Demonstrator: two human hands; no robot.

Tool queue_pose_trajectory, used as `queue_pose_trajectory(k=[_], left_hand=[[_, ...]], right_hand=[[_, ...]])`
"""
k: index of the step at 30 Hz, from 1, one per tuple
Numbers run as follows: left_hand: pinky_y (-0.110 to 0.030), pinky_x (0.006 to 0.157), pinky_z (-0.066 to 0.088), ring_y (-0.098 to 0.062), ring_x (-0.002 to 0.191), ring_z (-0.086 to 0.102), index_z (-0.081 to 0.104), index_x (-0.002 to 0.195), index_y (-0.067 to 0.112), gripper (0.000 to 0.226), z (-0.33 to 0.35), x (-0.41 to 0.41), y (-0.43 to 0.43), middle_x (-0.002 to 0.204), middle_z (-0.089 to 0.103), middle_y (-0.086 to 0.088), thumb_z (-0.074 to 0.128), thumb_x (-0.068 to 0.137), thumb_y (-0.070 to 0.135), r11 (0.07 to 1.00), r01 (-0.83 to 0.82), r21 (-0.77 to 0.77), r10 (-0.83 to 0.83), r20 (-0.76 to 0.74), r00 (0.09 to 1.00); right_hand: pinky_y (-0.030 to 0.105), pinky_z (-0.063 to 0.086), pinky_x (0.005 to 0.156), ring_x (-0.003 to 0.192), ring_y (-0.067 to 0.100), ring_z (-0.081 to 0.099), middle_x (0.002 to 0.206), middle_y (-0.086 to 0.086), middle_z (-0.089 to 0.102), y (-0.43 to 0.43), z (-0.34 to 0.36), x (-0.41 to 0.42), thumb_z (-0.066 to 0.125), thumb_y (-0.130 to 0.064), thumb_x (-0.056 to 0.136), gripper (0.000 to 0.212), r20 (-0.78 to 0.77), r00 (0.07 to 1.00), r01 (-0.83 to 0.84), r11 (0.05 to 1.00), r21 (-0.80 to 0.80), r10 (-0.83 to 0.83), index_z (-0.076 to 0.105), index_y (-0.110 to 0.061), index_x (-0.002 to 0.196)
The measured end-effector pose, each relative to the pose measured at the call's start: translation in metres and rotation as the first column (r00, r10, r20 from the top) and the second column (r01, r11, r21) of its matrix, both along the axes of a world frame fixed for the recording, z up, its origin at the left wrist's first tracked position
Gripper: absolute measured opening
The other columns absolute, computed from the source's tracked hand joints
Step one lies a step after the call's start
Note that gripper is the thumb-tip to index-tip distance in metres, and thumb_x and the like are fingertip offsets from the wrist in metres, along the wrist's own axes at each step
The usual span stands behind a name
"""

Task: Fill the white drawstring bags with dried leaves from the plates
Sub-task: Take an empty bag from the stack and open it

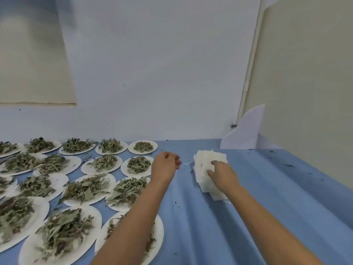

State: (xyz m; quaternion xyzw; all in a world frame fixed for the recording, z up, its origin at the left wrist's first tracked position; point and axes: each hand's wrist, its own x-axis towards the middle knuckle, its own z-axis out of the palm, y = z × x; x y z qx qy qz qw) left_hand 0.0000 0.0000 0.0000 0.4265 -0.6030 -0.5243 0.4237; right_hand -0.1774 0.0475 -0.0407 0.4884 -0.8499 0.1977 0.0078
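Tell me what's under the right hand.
A pile of white bags on the blue cloth; the right hand rests on its top. The hand covers the bags beneath, so whether its fingers pinch one cannot be seen.

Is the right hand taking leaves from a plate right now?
No, the right hand rests on the stack of bags, off to the right of the plates.
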Motion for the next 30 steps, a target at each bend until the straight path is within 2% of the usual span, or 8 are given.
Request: queue_pose_trajectory(k=[4, 7, 12, 15, 18, 21, 25, 30], left_hand=[[-0.021, 0.054, 0.039, -0.013, 0.061, 0.054, 0.060, 0.085, 0.005, 0.021, -0.022, -0.006, -0.011, 0.071, 0.062, -0.004, 0.042, 0.096, 0.008, 0.984, -0.055, 0.169, 0.056, 0.001, 0.998], [-0.021, 0.054, 0.039, -0.012, 0.059, 0.053, 0.061, 0.086, 0.005, 0.021, -0.035, -0.010, -0.014, 0.071, 0.062, -0.004, 0.042, 0.095, 0.008, 0.974, -0.068, 0.216, 0.071, -0.007, 0.997], [-0.021, 0.054, 0.038, -0.014, 0.062, 0.052, 0.058, 0.090, 0.006, 0.018, -0.049, -0.023, -0.003, 0.075, 0.060, -0.005, 0.040, 0.095, 0.006, 0.936, -0.091, 0.340, 0.121, -0.069, 0.990], [-0.022, 0.056, 0.041, -0.018, 0.069, 0.052, 0.056, 0.096, 0.004, 0.015, -0.054, -0.032, 0.007, 0.086, 0.058, -0.009, 0.041, 0.096, 0.006, 0.897, -0.104, 0.430, 0.207, -0.199, 0.958], [-0.021, 0.059, 0.045, -0.016, 0.073, 0.056, 0.058, 0.095, 0.008, 0.016, -0.053, -0.043, 0.024, 0.092, 0.060, -0.007, 0.043, 0.097, 0.008, 0.907, -0.066, 0.416, 0.223, -0.340, 0.914], [-0.015, 0.073, 0.048, -0.008, 0.089, 0.061, 0.063, 0.101, 0.020, 0.024, -0.058, -0.054, 0.044, 0.103, 0.066, 0.004, 0.046, 0.093, 0.003, 0.981, -0.059, 0.185, 0.121, -0.344, 0.931], [-0.014, 0.100, 0.032, -0.004, 0.122, 0.046, 0.062, 0.124, 0.023, 0.038, -0.077, -0.058, 0.056, 0.130, 0.054, 0.013, 0.056, 0.090, 0.008, 0.946, -0.168, -0.278, 0.167, -0.028, 0.986], [-0.030, 0.095, 0.043, -0.017, 0.119, 0.048, 0.067, 0.118, 0.017, 0.029, -0.099, -0.048, 0.051, 0.124, 0.060, -0.001, 0.063, 0.090, 0.017, 0.818, -0.196, -0.542, 0.361, 0.218, 0.907]], right_hand=[[0.028, 0.041, 0.071, 0.095, 0.023, 0.059, 0.105, 0.006, 0.066, -0.022, -0.018, -0.003, 0.044, -0.044, 0.095, 0.040, -0.041, 0.996, 0.082, 0.981, 0.178, -0.076, 0.061, -0.010, 0.108], [0.030, 0.043, 0.072, 0.082, 0.023, 0.054, 0.095, 0.006, 0.066, -0.032, -0.036, -0.006, 0.050, -0.043, 0.090, 0.037, -0.018, 0.995, 0.095, 0.981, 0.170, -0.094, 0.063, -0.009, 0.094], [0.030, 0.040, 0.069, 0.095, 0.029, 0.061, 0.103, 0.011, 0.065, -0.025, -0.041, -0.007, 0.042, -0.028, 0.098, 0.028, -0.084, 0.992, 0.104, 0.988, 0.117, -0.094, 0.062, -0.009, 0.100], [0.029, 0.039, 0.068, 0.089, 0.028, 0.061, 0.095, 0.006, 0.067, -0.016, -0.043, -0.005, 0.041, -0.019, 0.099, 0.026, 0.025, 0.996, 0.086, 0.937, -0.339, -0.083, 0.064, -0.009, 0.105], [0.018, 0.032, 0.062, 0.078, 0.015, 0.058, 0.082, -0.006, 0.064, -0.006, -0.034, 0.018, 0.051, -0.013, 0.095, 0.019, 0.246, 0.963, 0.107, 0.682, -0.723, 0.110, 0.069, -0.014, 0.101], [0.020, 0.035, 0.058, 0.061, 0.009, 0.046, 0.065, -0.001, 0.054, -0.003, -0.027, 0.040, 0.056, -0.020, 0.094, 0.022, 0.538, 0.783, 0.268, 0.609, -0.746, 0.314, 0.064, -0.007, 0.078], [0.025, 0.042, 0.057, 0.060, 0.014, 0.050, 0.062, 0.004, 0.054, 0.003, -0.027, 0.051, 0.059, -0.022, 0.093, 0.025, 0.758, 0.446, 0.308, 0.713, -0.630, 0.477, 0.059, -0.009, 0.071], [0.028, 0.039, 0.059, 0.057, 0.017, 0.051, 0.063, 0.005, 0.057, 0.000, -0.030, 0.053, 0.056, -0.029, 0.091, 0.024, 0.871, -0.010, 0.293, 0.835, -0.466, 0.490, 0.056, -0.010, 0.077]])
